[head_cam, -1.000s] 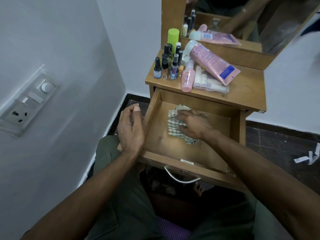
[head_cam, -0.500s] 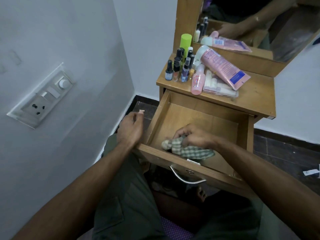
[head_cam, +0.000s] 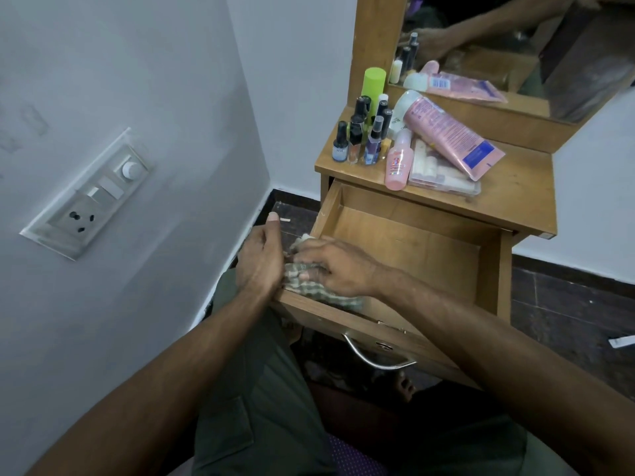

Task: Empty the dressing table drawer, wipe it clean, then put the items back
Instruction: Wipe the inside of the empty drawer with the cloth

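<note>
Head view: right hand (head_cam: pixel 338 269) grips checked cloth (head_cam: pixel 319 290) at open drawer (head_cam: pixel 405 242) near-left corner, centre frame; cloth mostly hidden under fingers. Left hand (head_cam: pixel 259 259) beside it, loosely curled; whether it touches cloth cannot tell. Bottles (head_cam: pixel 360 132), pink tube (head_cam: pixel 450 139) on tabletop, upper right; mirror (head_cam: pixel 515 46) cut off.

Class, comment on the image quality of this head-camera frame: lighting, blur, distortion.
Head view: dim, soft indoor light with no harsh glare; wide-angle distortion tilts the wall socket and mirror; the right hand on the checked cloth looks slightly motion-blurred; the bottles stay fairly sharp.
</note>
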